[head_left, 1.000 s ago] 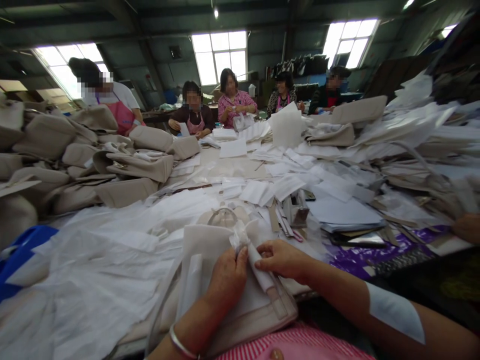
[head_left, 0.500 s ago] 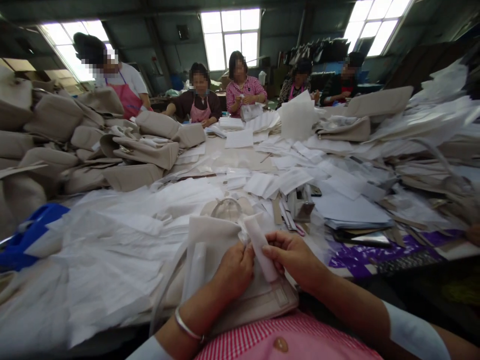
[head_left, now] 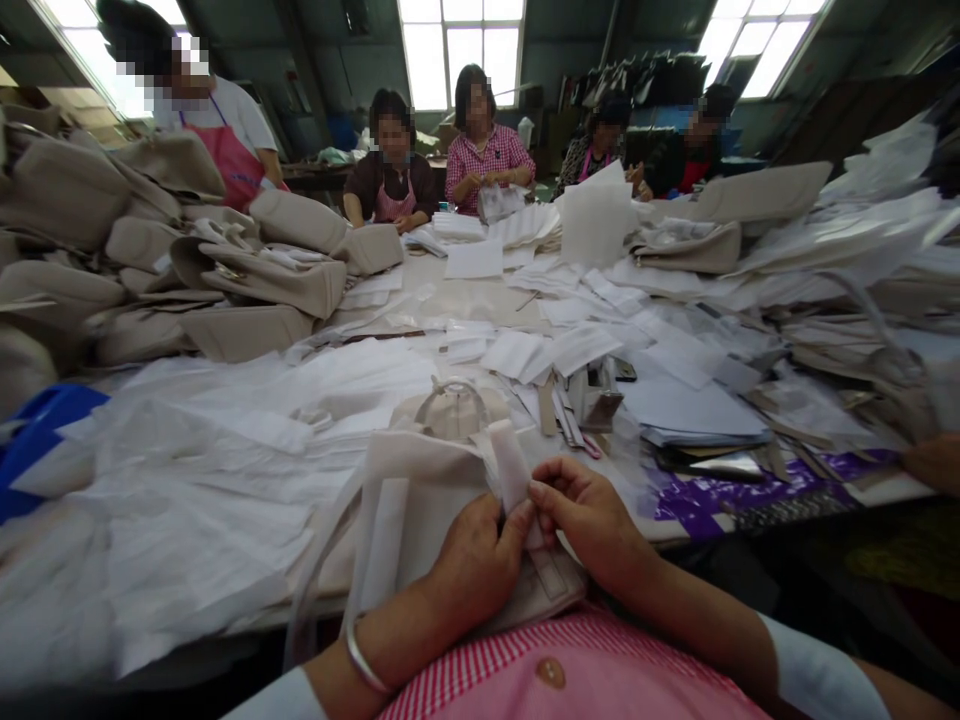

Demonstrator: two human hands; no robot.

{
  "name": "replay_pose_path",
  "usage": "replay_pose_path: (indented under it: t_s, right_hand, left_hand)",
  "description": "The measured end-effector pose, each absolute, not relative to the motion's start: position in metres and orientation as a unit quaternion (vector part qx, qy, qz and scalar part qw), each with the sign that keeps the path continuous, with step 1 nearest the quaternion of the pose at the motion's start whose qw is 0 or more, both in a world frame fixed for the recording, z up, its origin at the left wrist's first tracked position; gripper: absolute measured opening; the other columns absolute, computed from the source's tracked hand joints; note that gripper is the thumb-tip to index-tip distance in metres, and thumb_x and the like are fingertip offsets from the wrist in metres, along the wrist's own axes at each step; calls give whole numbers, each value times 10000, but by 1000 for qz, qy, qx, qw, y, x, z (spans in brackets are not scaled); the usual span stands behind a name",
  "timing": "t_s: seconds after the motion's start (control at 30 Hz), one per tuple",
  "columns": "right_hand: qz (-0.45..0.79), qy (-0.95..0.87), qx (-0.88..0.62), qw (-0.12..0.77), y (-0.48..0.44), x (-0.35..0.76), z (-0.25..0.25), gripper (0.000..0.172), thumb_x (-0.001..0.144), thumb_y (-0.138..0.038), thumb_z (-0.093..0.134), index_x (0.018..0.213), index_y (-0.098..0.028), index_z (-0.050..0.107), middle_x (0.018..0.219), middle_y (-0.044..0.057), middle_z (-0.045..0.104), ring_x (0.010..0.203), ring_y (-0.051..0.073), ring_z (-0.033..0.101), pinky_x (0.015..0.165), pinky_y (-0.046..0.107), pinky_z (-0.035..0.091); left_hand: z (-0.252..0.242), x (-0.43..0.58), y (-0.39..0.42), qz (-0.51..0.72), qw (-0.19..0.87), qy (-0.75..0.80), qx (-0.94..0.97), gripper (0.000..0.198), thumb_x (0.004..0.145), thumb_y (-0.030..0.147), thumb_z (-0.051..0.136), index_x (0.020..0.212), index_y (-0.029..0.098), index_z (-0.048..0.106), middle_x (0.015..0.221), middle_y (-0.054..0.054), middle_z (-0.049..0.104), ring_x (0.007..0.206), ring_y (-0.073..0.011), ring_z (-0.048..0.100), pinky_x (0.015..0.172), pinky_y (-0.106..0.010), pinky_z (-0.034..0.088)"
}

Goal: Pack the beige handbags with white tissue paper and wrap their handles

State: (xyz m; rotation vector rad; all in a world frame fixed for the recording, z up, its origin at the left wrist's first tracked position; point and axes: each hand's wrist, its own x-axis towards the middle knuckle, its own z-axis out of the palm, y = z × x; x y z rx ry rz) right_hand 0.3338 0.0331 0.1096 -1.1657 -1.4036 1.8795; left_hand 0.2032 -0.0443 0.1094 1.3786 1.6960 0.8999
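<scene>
A beige handbag (head_left: 431,475) lies at the table's front edge against my apron, its rounded handle (head_left: 451,395) pointing away from me. One strip of white foam wrap (head_left: 511,465) stands over the bag's right part. My left hand (head_left: 480,555) closes on the strip's lower part, thumb pressed on top. From the right, my right hand (head_left: 581,510) pinches the same strip's edge between thumb and fingers. Another white foam roll (head_left: 386,540) runs along the bag's left side. What lies beneath my left fingers is hidden.
Beige bags (head_left: 262,290) are heaped at the left. White sheets (head_left: 217,470) cover the table's near left. Right of the bag stand a metal tape dispenser (head_left: 600,400) and a paper stack (head_left: 690,410). Several co-workers sit or stand across the table; another person's hand (head_left: 934,462) shows at the right edge.
My left hand has moved up and right along the foam strip, its thumb now near my right fingertips. The strip stands more upright. The view has shifted slightly.
</scene>
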Motion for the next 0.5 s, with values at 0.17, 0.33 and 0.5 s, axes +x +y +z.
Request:
replay_pose_path:
  t_s: [0.17, 0.33, 0.5]
  right_hand:
    - [688, -569, -402, 204, 44, 346, 114, 415, 758, -478, 667, 993, -156, 552, 675, -20, 592, 519, 107, 536, 492, 239, 448]
    - [641, -652, -387, 119, 67, 344, 113, 630, 718, -452, 721, 1234, -150, 523, 752, -4, 609, 581, 124, 554, 492, 229, 416]
    - [568, -712, -402, 92, 69, 328, 114, 517, 638, -426, 797, 1064, -183, 634, 808, 5, 663, 747, 176, 609, 647, 264, 478]
  left_hand:
    - [108, 205, -44, 315, 327, 707, 542, 370, 945, 432, 411, 828, 190, 664, 820, -94, 696, 742, -231, 619, 646, -310, 401]
    - [107, 205, -45, 261, 295, 725, 564, 397, 951, 441, 388, 894, 176, 678, 879, -125, 705, 800, -259, 649, 687, -331, 429]
    - [112, 206, -44, 185, 245, 744, 593, 310, 934, 309, 408, 999, 173, 679, 953, -116, 714, 887, -264, 672, 744, -340, 466]
